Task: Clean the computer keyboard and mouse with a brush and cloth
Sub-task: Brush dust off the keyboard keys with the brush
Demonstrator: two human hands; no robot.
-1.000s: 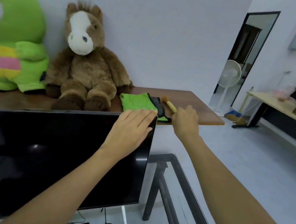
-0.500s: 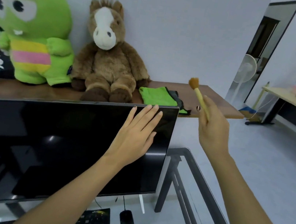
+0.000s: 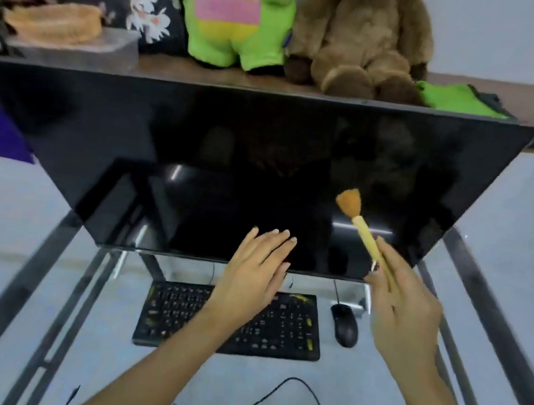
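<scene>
Keyboard (image 3: 230,321): laid flat on the glass bench (image 3: 403,396), at 6 o'clock.
Mouse (image 3: 344,324): set just beside it, at 3 o'clock.
Left hand (image 3: 252,278): grip apart, fingers held straight above the keyboard.
Right hand (image 3: 406,315): grip clamped on the brush (image 3: 363,232), bristles raised toward 11 o'clock.
Cloth (image 3: 456,99): green, left on the shelf at 1 o'clock behind the monitor (image 3: 232,148).

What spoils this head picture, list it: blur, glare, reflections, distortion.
Head view: motion blur softens the whole frame, so the keyboard legends are unreadable; wide-angle distortion splays the monitor edges and desk frame outward; the dark screen carries bright glare streaks and dim reflections behind the brush held by the right hand; the left hand is soft-edged; lighting is flat, shadows faint.
</scene>
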